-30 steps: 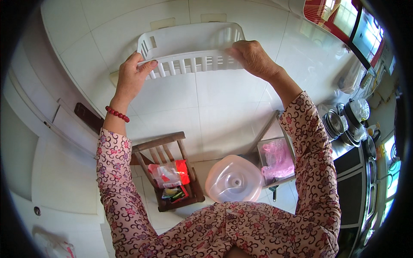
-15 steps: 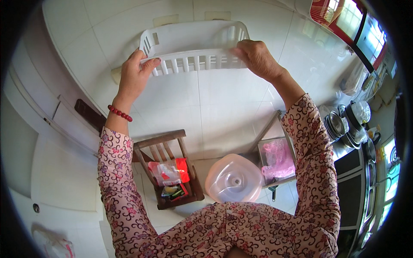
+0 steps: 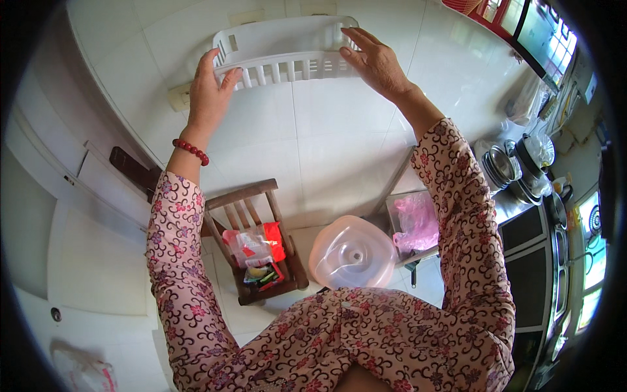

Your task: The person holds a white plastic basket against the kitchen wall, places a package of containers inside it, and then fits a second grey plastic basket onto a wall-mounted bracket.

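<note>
A long white plastic basket [image 3: 277,40] with slotted sides stands high against the tiled wall, its open top visible. At its left front corner is my left hand [image 3: 210,85], open, the thumb by the front rim and the fingers stretched along the end. My right hand [image 3: 375,65] is at the right end with fingers spread open, thumb tip near the front rim and fingertips by the rear corner. Pale plates on the wall sit partly behind the basket's back rim.
Below, a wooden chair [image 3: 251,194] bears red-and-clear packages [image 3: 256,245]. Beside it is a translucent pink plastic tub or lid [image 3: 353,253], then a low stand with a pink plastic bag [image 3: 415,222]. Stacked metal bowls [image 3: 499,166] are on the right counter. A door [image 3: 98,261] is at left.
My right hand has gone from gripping the basket's right end to spread fingers. My left thumb and fingers have loosened on the left corner. The whole view has shifted slightly.
</note>
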